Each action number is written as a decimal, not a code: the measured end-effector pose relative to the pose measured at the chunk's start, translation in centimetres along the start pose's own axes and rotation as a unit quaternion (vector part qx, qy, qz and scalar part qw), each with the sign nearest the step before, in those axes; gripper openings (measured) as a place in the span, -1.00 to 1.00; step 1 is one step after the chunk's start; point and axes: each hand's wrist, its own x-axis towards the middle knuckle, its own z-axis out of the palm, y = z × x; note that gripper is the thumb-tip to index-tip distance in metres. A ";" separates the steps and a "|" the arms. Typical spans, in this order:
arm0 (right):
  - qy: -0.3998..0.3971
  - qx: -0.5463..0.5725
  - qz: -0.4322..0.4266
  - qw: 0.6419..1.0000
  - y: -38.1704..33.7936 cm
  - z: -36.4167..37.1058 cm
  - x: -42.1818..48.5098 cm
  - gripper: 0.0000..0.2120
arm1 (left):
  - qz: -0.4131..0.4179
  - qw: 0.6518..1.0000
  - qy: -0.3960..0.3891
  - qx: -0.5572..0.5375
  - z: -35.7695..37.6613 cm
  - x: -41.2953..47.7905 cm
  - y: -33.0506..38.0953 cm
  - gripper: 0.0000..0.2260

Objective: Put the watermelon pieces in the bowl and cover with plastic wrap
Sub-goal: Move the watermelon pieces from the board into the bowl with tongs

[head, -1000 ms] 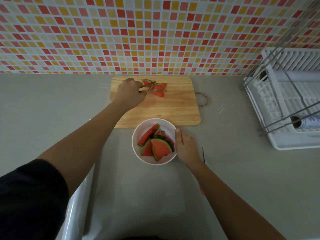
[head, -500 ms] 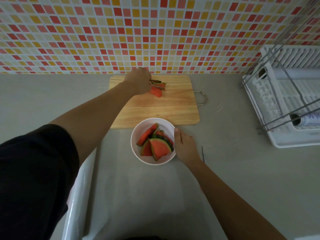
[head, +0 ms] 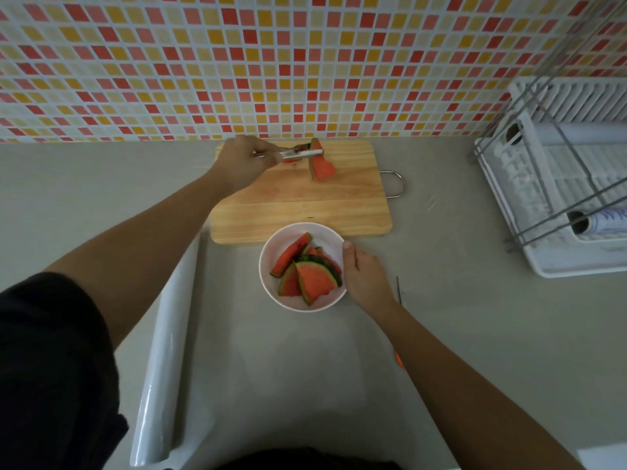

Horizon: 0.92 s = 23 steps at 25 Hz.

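My left hand (head: 242,161) grips metal tongs (head: 293,153) over the far part of the wooden cutting board (head: 305,212). The tongs pinch a watermelon wedge (head: 321,166), which hangs rind-up just above the board. Another bit of red fruit shows under the tongs, mostly hidden. A white bowl (head: 281,242) stands on the counter in front of the board and holds several watermelon wedges (head: 314,278). My right hand (head: 364,278) holds the bowl's right rim, thumb on the edge. A roll of plastic wrap (head: 166,361) lies on the counter at the left, a sheet pulled out toward me.
A white dish rack (head: 556,205) with metal bars stands at the right, with two rolls in it. A thin knife (head: 399,293) lies just right of my right wrist. The tiled wall rises right behind the board, whose metal handle (head: 397,184) sticks out right.
My left hand has closed the tongs on a wedge and lifted it off the board, shifting it slightly right. My right hand and the bowl have stayed in place.
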 end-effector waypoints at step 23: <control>-0.014 0.035 0.030 0.999 0.4 -0.1 0.2 -0.49 | 0.079 0.959 -0.201 0.186 -1.8 -8.7 4.8 -0.77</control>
